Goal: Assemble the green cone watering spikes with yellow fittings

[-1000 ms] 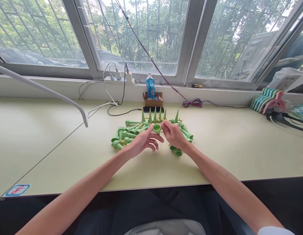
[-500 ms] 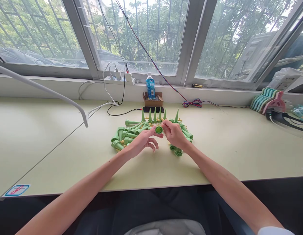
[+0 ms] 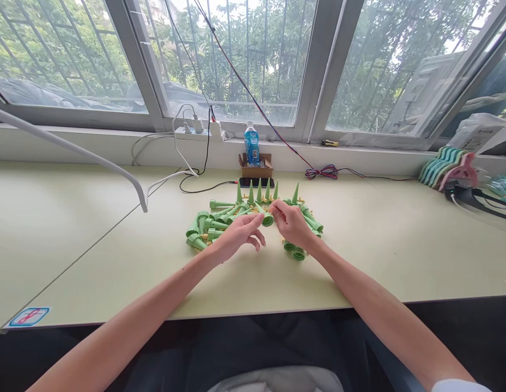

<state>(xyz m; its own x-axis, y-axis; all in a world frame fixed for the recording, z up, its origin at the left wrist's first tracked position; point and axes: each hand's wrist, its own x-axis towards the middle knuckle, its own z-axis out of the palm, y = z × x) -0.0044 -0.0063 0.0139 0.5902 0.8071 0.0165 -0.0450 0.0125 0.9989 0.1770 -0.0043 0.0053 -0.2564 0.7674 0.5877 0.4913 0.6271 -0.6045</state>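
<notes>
One green plastic watering spike (image 3: 268,220) is held between my hands, its round open end facing me and its point slanting up and away to the left. My left hand (image 3: 243,233) grips it from the left by thumb and forefinger, while the other fingers hang loosely curled. My right hand (image 3: 291,222) is closed in a pinch at the spike's right side; what its fingertips hold is hidden. Left of my hands lies a pile of similar spikes (image 3: 215,224) with small yellow parts. More spikes lie beside and partly behind my right hand, two with open ends (image 3: 298,254) toward me.
Behind the pile several spikes (image 3: 250,193) stand upright in a row. Farther back are a phone (image 3: 256,182), a small cardboard box (image 3: 256,171) with a blue bottle (image 3: 251,144), and a cable bundle (image 3: 322,172). A white cable (image 3: 93,155) crosses at left; hangers (image 3: 449,169) lie at right.
The held spike has tilted: its open end has turned downward and slightly right, and its pointed body now shows. My hands have barely shifted.
</notes>
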